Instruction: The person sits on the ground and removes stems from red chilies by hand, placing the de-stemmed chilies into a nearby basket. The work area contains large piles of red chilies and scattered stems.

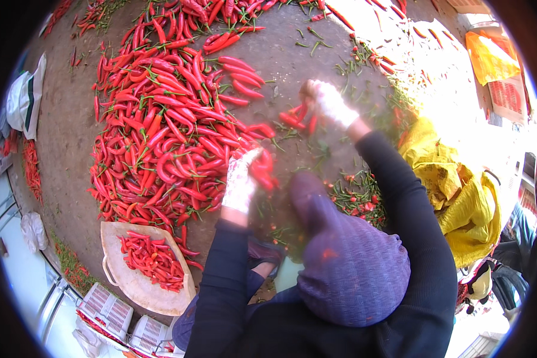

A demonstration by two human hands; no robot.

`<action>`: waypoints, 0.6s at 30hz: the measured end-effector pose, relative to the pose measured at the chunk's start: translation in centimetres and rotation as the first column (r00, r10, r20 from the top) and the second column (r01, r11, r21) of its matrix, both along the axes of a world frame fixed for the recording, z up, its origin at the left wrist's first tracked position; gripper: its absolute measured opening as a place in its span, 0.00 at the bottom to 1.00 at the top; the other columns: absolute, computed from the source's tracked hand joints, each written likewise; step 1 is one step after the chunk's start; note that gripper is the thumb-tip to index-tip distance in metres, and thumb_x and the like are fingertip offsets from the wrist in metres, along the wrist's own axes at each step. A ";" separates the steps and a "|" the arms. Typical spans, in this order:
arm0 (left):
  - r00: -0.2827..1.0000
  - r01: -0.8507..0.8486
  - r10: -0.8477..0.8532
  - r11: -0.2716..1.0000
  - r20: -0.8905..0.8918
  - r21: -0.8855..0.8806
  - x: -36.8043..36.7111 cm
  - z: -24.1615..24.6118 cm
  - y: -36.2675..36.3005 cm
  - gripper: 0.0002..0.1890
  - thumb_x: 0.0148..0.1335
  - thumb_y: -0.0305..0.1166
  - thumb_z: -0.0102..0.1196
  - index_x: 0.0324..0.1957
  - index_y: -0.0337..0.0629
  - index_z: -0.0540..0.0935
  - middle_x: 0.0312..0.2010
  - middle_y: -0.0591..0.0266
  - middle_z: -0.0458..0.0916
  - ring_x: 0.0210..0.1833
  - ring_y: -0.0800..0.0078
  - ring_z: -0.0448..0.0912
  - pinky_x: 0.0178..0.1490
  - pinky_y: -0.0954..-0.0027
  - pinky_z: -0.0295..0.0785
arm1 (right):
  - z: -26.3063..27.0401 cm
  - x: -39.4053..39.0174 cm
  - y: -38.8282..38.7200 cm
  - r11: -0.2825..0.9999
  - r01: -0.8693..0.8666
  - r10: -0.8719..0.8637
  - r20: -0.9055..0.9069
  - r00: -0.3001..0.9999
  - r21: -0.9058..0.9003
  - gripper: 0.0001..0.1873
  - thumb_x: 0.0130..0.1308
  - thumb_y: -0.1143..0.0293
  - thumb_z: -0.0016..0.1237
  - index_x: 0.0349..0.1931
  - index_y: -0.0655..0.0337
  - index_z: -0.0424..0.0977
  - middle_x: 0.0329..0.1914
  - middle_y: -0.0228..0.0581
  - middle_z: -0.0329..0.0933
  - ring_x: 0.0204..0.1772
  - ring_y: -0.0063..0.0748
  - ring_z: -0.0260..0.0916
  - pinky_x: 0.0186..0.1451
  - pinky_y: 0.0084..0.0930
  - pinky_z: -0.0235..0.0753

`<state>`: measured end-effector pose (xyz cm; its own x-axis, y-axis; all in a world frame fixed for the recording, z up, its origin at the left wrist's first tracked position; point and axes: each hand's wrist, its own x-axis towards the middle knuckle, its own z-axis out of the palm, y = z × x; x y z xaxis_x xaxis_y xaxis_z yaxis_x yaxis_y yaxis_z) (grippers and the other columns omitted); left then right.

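A big heap of long red chili peppers (161,116) with green stems lies on the ground at the left. My left hand (241,179), in a white patterned glove, is at the heap's right edge, shut on a few red chili peppers (263,171) that look blurred. Farther forward and to the right, my right hand (329,103) wears a matching glove. Its fingers are closed around blurred red chili peppers (297,118), whose red bodies stick out below the hand. How the fingertips of either hand grip is hard to make out.
A pale basin (134,293) at lower left holds short red pepper pieces. Green stems and red scraps (362,197) litter the ground beside my knee (353,273). Yellow woven sacks (465,215) lie at right. Plastic crates (105,308) stand lower left; strong sunlight washes out the upper right.
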<state>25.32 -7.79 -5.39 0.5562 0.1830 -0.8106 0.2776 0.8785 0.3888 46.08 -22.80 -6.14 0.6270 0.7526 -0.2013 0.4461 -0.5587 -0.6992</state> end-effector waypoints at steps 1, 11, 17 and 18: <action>1.000 -0.007 0.008 1.000 -0.026 0.022 0.3 -0.2 -0.4 0.11 0.53 0.25 0.55 0.39 0.37 0.75 0.33 0.61 0.76 0.35 0.71 0.76 0.38 0.70 0.74 | 0.8 -1.0 -0.4 0.994 0.079 -0.068 -0.134 0.989 0.073 0.06 0.54 0.74 0.44 0.32 0.65 0.70 0.26 0.46 0.73 0.27 0.39 0.72 0.30 0.31 0.72; 0.777 0.538 -0.627 0.628 -0.043 0.563 -1.0 -0.1 -2.4 0.12 0.51 0.25 0.54 0.40 0.38 0.76 0.30 0.63 0.78 0.30 0.76 0.76 0.31 0.72 0.71 | 2.1 -8.8 1.5 0.925 0.379 -0.170 -0.860 0.482 0.030 0.05 0.57 0.80 0.40 0.25 0.69 0.71 0.18 0.36 0.70 0.20 0.21 0.66 0.23 0.20 0.66; 0.963 0.254 -0.268 0.943 0.036 0.216 -1.5 0.7 -2.8 0.14 0.47 0.20 0.56 0.39 0.38 0.74 0.29 0.62 0.77 0.27 0.73 0.77 0.30 0.72 0.73 | -2.4 -5.6 3.4 0.995 -0.025 0.055 0.339 0.939 -0.093 0.05 0.49 0.76 0.48 0.26 0.66 0.70 0.26 0.50 0.73 0.32 0.40 0.75 0.32 0.35 0.73; 0.966 0.226 -0.247 0.950 0.077 0.214 -1.5 0.7 -2.7 0.15 0.47 0.19 0.57 0.39 0.38 0.74 0.29 0.62 0.77 0.27 0.72 0.77 0.30 0.72 0.73 | -2.9 -5.4 3.6 0.983 -0.111 0.153 0.320 0.935 -0.145 0.06 0.48 0.75 0.49 0.27 0.66 0.70 0.27 0.50 0.73 0.32 0.43 0.75 0.32 0.35 0.73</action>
<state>23.85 -10.46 -4.74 0.6807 0.1906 -0.7074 0.4173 0.6927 0.5882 40.72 -19.24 -9.07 0.5706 0.8155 -0.0971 0.7144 -0.5511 -0.4312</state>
